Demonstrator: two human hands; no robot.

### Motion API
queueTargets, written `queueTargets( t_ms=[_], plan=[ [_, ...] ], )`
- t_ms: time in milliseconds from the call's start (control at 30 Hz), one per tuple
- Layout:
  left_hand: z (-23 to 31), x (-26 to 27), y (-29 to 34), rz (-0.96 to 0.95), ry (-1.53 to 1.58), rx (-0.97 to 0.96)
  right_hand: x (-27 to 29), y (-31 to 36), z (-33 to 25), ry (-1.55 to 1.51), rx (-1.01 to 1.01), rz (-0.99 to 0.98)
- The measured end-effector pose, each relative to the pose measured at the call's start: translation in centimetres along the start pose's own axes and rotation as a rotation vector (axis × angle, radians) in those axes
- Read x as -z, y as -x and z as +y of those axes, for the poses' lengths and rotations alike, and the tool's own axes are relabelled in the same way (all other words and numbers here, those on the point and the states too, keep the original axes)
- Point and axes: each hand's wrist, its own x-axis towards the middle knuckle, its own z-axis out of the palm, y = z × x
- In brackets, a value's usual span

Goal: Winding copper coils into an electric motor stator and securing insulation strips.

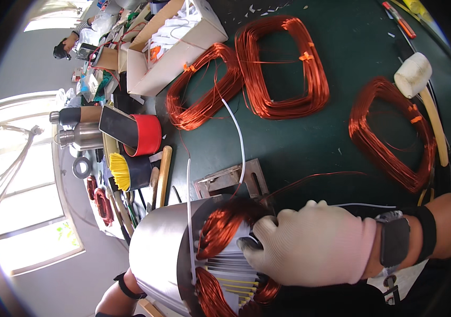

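Note:
A silver motor stator (154, 243) lies with its open bore toward my right side, copper windings (219, 232) bulging from its slots. White slot liners (225, 264) and yellow strips (238, 288) show inside the bore. My right hand (310, 243), in a white knitted glove, reaches into this opening with its fingers curled. Something dark shows by its fingertips, but I cannot make out what. Only the wrist of my left hand (133, 282) shows at the stator's far left side; its fingers are hidden behind the housing. A white sleeve (190, 211) on a wire stands along the stator's rim.
Copper coils (283, 108) tied with orange lie on the green table, another coil (360, 134) at right beside a white-headed mallet (414, 74). A metal bracket (257, 174) sits behind the stator. At left are a red holder (149, 134) with a phone (119, 124), bottles and a white box (146, 79).

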Motion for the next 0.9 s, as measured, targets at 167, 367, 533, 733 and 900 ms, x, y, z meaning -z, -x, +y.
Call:
queueTargets(
  t_ms=[167, 367, 533, 733, 900],
  plan=[
    [-1.1, -2.0, -1.7, 0.012, -0.114, -0.111, 0.9, 1.9, 1.3, -0.003, 0.013, -0.008],
    [1.1, -12.4, -8.4, 0.068, -0.172, -0.208, 7.6, 11.9, -1.0, 0.0, -0.458, 0.148],
    [-10.8, -9.2, -1.1, 0.207, -0.158, -0.386, 10.9, 13.1, -0.3, 0.431, -0.311, 0.661],
    [-12.9, -9.1, -4.1, 0.446, -0.073, -0.564, 16.5, -1.7, 6.1, 0.718, -0.036, 0.497],
    [-9.8, -9.7, -3.9, 0.599, -0.102, -0.711, 18.8, -9.0, 8.8, 0.731, -0.29, 0.288]
  ],
)
